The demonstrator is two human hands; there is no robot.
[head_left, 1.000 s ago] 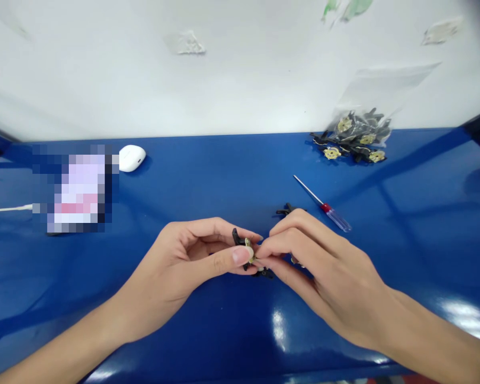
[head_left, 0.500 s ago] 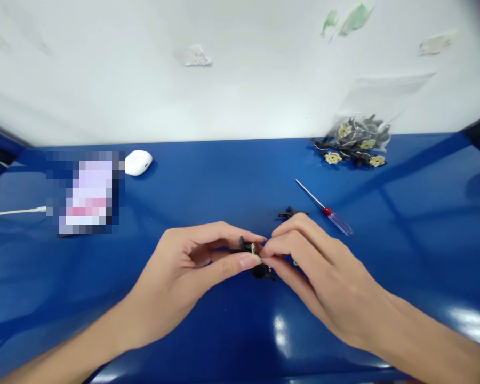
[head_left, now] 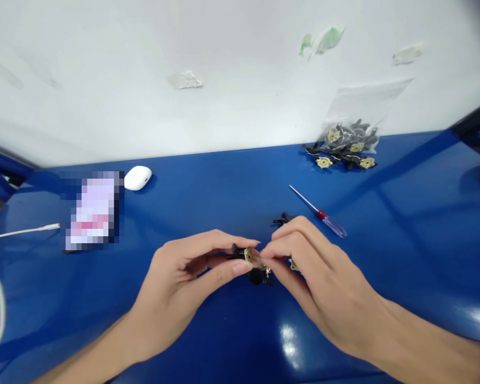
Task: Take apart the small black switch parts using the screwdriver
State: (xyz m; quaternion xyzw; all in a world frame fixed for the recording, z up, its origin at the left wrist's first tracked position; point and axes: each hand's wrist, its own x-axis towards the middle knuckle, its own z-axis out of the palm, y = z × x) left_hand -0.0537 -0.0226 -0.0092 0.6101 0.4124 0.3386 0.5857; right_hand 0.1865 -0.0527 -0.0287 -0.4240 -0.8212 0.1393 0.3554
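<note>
Left hand [head_left: 184,290] pinches a black part [head_left: 242,252], prongs [head_left: 235,248] leftward, long axis sideways; right hand [head_left: 324,280] pinched narrow.

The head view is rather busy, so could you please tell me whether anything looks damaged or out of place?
The white wall looks marred: ragged green scraps and pale patches stand out on its mostly plain surface. On the blue table, nothing looks clearly spilled or broken.

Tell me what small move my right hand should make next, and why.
Perhaps ease your right hand slightly toward the gold-coloured plate: your left hand holds the black part bearing it, and the right fingers are pinched close by. I can't tell whether they hold anything.
</note>
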